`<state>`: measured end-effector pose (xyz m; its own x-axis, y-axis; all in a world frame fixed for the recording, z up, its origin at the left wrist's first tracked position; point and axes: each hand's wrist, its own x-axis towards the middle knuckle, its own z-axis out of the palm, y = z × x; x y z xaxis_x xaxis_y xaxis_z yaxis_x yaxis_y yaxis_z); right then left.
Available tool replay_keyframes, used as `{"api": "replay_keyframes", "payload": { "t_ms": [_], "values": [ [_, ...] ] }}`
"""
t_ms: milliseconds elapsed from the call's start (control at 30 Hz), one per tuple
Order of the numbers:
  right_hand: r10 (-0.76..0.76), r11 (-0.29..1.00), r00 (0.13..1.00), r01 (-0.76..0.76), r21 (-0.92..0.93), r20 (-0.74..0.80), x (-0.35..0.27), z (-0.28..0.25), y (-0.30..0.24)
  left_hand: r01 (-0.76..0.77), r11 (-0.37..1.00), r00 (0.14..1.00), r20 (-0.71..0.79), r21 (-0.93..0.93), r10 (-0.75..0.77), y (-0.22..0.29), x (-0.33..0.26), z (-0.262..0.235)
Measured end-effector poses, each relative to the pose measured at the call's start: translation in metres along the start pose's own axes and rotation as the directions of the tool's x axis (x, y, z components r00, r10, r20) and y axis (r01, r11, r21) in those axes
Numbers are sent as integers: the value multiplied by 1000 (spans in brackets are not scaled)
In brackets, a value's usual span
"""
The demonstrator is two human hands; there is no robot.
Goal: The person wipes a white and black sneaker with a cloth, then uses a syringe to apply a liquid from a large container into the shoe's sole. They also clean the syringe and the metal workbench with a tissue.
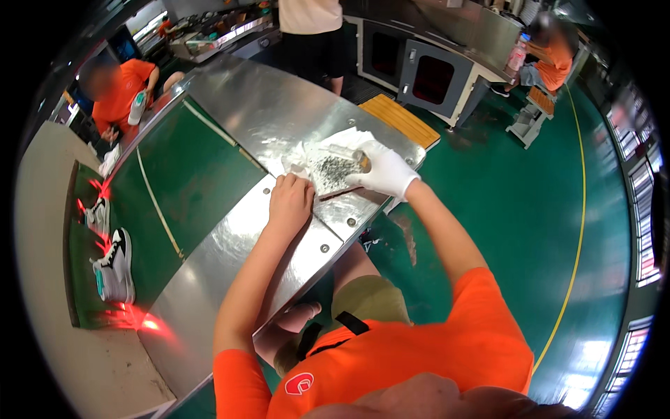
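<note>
My right hand [387, 171], in a white glove, curls its thumb and fingers around a small tan-ended piece [363, 162], whose kind I cannot make out. Beneath it, a grey-and-white speckled patch [333, 170] lies on a crumpled white sheet [357, 136] at the corner of the metal table [241, 241]. My bare left hand [292, 197] rests at the near left side of the patch with bent fingers. Its fingertips meet a whitish edge, and what they grip, if anything, is hidden. A dark strip [338, 194] runs along the patch's near side.
Left of the table runs a green conveyor belt [192, 164], with sneakers [115, 265] under red light at a tunnel opening. A seated person [125, 91] holds a shoe across the belt. Someone stands beyond the table [310, 21]. A wooden slatted board [401, 119] adjoins the far corner.
</note>
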<state>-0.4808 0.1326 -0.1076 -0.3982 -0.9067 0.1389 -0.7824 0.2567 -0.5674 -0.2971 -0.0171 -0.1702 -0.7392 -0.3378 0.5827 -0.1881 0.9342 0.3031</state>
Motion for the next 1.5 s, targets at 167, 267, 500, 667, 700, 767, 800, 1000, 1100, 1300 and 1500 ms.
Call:
{"api": "replay_keyframes", "payload": {
  "t_ms": [167,267,500,667,700,767,800,1000,1100,1300,1500],
  "values": [
    [-80,957,996,88,-276,38,-15,1,-21,117,972,989,-64,-203,-132,4,0,6],
    [-211,977,953,212,-19,-217,-12,13,3,234,880,965,-14,-413,-262,20,11,0],
    [-192,978,952,204,29,-239,-6,14,3,27,991,1000,6,-129,-26,11,7,-3],
    [-178,982,976,169,-83,-126,-6,7,-2,-30,986,994,112,167,12,12,6,6],
    [-166,978,984,156,-134,-65,-7,5,-4,-24,991,994,105,134,10,12,1,0],
    [-132,960,990,141,-240,56,-12,-1,-9,-11,998,996,89,68,5,14,-13,-15],
    [-154,957,987,162,-239,50,-15,0,-9,39,999,995,88,27,-41,15,-22,-27],
    [-302,952,924,281,-121,-236,-24,11,-39,387,863,922,133,-325,-363,18,-67,-97],
    [-54,972,990,83,220,-132,-35,22,-71,474,714,879,224,-515,-421,24,-79,-115],
    [-324,832,936,214,512,136,-26,111,-174,438,533,873,201,-724,-444,4,-98,-161],
    [-594,638,653,27,769,470,15,128,-231,328,528,769,-103,-784,-631,-42,-137,-217]
  ]
}}
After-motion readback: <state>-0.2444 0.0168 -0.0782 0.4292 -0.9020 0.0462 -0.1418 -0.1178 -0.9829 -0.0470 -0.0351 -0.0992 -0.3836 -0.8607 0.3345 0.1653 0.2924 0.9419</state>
